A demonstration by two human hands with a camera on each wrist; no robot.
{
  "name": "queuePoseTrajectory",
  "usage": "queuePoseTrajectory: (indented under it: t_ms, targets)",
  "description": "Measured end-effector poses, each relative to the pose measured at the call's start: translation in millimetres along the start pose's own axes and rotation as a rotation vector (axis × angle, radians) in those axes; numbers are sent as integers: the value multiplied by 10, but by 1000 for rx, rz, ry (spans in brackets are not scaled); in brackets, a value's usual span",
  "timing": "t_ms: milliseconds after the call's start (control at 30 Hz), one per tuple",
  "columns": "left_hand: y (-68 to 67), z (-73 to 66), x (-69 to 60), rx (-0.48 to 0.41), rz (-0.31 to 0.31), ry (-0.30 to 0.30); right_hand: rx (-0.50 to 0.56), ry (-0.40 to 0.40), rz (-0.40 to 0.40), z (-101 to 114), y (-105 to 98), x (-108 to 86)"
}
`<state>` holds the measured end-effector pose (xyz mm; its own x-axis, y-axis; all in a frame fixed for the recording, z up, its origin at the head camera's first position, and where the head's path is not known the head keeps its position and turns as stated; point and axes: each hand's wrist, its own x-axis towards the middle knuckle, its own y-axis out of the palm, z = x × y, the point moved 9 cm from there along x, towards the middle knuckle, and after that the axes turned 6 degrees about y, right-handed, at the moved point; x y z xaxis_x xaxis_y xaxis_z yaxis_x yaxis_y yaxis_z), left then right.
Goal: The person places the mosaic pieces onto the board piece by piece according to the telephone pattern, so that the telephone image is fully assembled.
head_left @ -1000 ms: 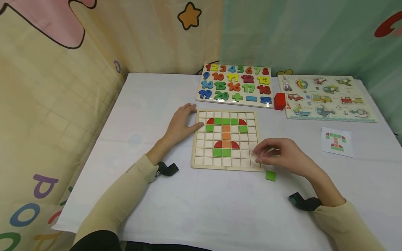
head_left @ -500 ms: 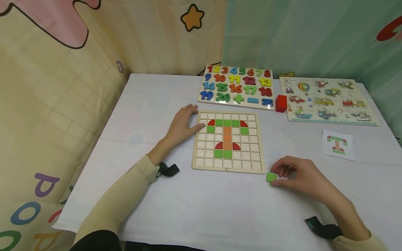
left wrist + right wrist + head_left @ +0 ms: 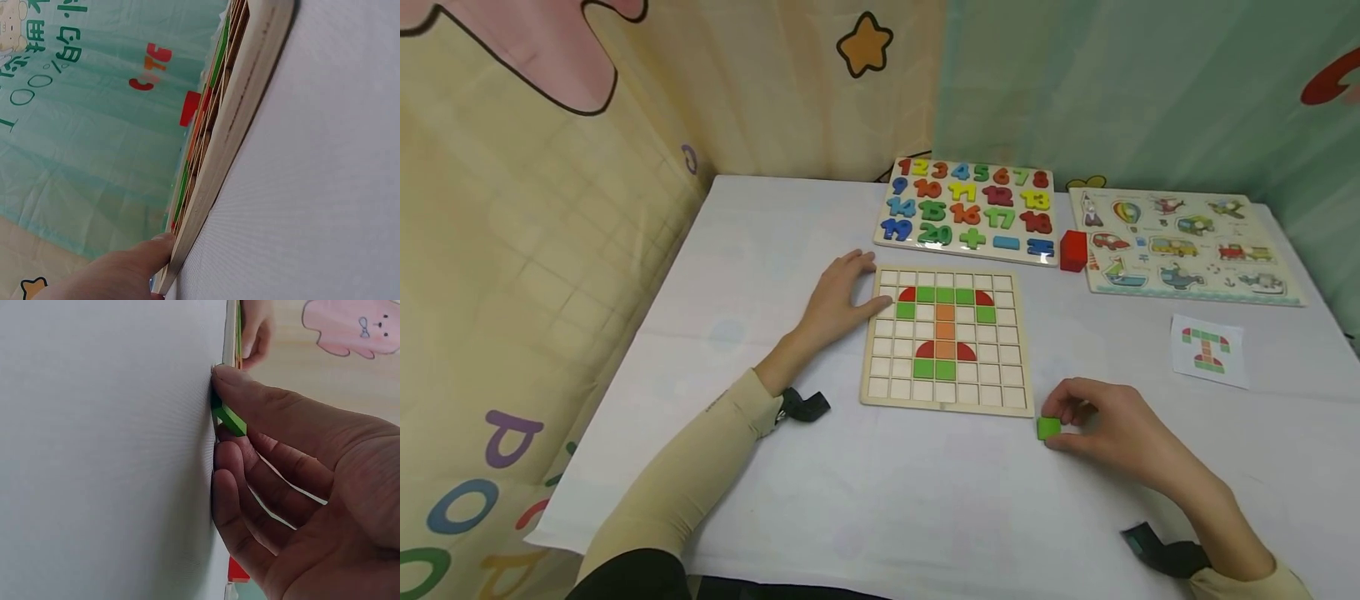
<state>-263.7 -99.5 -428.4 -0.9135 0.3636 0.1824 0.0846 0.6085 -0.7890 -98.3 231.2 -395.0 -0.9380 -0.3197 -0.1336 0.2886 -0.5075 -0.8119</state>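
Observation:
A wooden grid board [image 3: 1009, 377] lies on the table, holding green and orange squares and red quarter-round pieces in a T-like figure. My left hand [image 3: 837, 296] rests at its left edge, fingers extended and thumb touching the rim. Just off the board's near right corner, my right hand [image 3: 1108, 421] pinches a green square tile [image 3: 1048, 428] between thumb and fingers. In the right wrist view the tile [image 3: 231, 419] is tilted up from the white cloth, the thumb [image 3: 275, 403] against it. The left wrist view shows the left thumb [image 3: 153, 250] on the board's side.
Behind the board stand a number puzzle [image 3: 966, 202], a red block [image 3: 1072, 251] and a vehicle picture puzzle [image 3: 1187, 246]. A small card [image 3: 1208, 350] printed with a similar coloured figure lies to the right. White cloth covers the table [image 3: 865, 492].
My right hand has moved from the board's right edge down to the green tile and taken hold of it, tilting it. The left hand has stayed at the board's left edge.

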Motion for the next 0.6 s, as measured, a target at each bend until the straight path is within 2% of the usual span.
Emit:
queuePoseTrajectory:
  t_ms: [300,433,600]
  targets:
    - [4,-9,3,5,-3,10,77,-65,63,104,-50,97]
    - [-1,-17,1,7,-2,13,78,-73,18,200,-131,216]
    - [-14,-25,-2,10,-2,17,76,-36,-55,336,-195,437]
